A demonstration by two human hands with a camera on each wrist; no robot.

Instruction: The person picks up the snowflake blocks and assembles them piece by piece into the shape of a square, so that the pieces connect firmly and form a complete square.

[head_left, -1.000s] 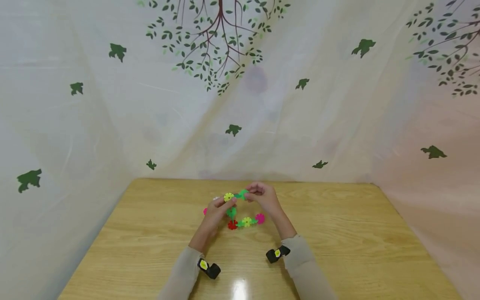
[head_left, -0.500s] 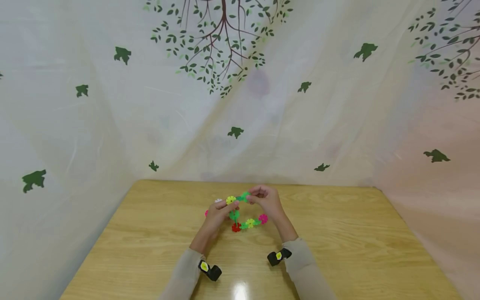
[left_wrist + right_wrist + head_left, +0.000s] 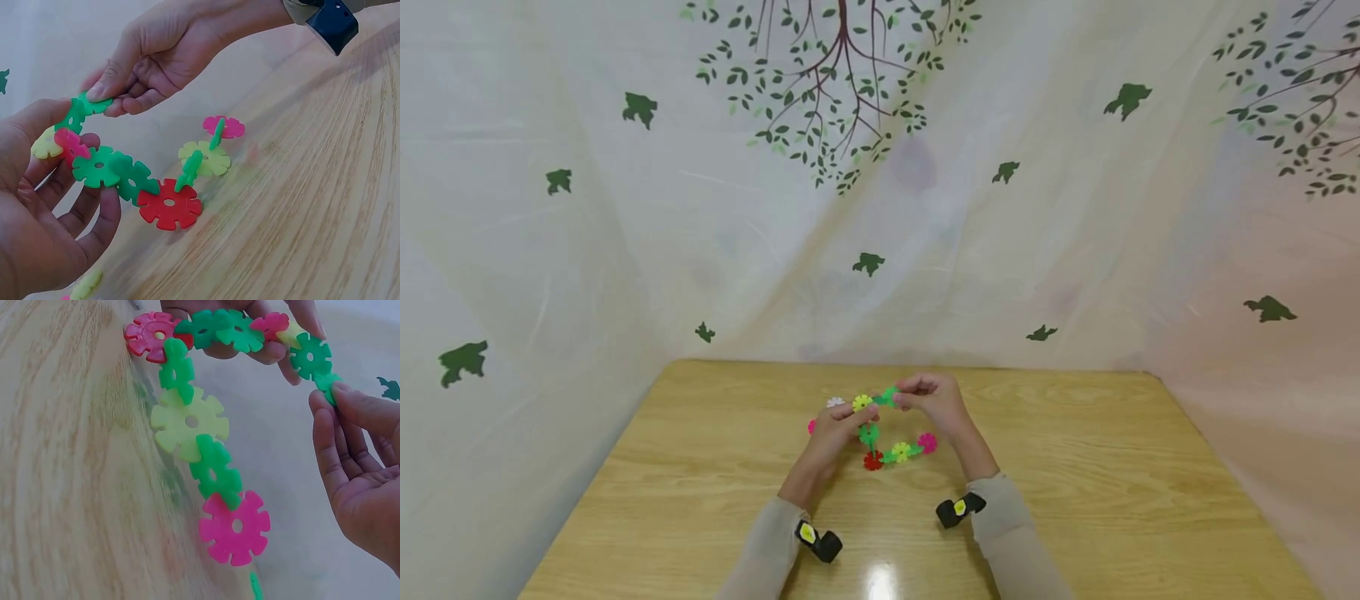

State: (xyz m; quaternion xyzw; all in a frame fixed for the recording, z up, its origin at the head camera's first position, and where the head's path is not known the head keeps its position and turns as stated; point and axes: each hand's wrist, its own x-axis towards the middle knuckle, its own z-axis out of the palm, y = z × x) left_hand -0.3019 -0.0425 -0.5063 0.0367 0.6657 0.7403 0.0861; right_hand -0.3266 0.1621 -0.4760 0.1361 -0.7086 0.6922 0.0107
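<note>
A chain of slotted plastic snowflake discs hangs between my hands above the table. My left hand (image 3: 829,435) grips it near a green disc (image 3: 87,170), a small pink disc (image 3: 72,145) and a yellow disc (image 3: 862,402). Between thumb and fingers, my right hand (image 3: 936,402) pinches the green disc (image 3: 326,385) at the upper end, joined to another green disc (image 3: 302,357). From the left hand the chain runs down to a red disc (image 3: 156,209), then through green and pale yellow discs (image 3: 169,428) to a magenta disc (image 3: 219,534) at the free end. Fingers partly hide the middle.
A wooden table (image 3: 1112,467) lies below, with a printed cloth (image 3: 760,275) behind it. Past my left hand show a white disc (image 3: 835,402) and a pink disc (image 3: 812,427); whether they join the chain I cannot tell. A black camera (image 3: 820,543) sits on each wrist.
Both hands keep their holds and barely move. The red and magenta part of the chain sits slightly lower in the head view, which itself has shifted a little.
</note>
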